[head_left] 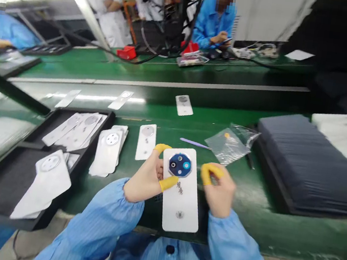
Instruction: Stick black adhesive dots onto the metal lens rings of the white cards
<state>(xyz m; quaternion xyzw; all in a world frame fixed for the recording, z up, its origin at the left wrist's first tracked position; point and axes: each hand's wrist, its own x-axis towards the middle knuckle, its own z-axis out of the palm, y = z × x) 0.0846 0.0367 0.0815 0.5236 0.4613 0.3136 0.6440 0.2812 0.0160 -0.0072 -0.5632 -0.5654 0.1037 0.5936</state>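
A white phone back cover (180,199) with a dark blue octagonal camera module lies upright in front of me near the table's front edge. My left hand (148,178), with yellow finger cots, grips the cover's left edge, thumb resting below the camera module. My right hand (220,189), also in yellow finger cots, hovers just right of the cover with fingertips pinched together; whether anything is in them cannot be made out.
A black tray (2,192) at the left holds white covers, and more stacked covers (108,151) and a single one (146,141) lie beside it. A clear plastic bag (231,144) and purple tweezers (195,143) are behind. Dark foam stacks (309,165) sit right. Other people work beyond the conveyor.
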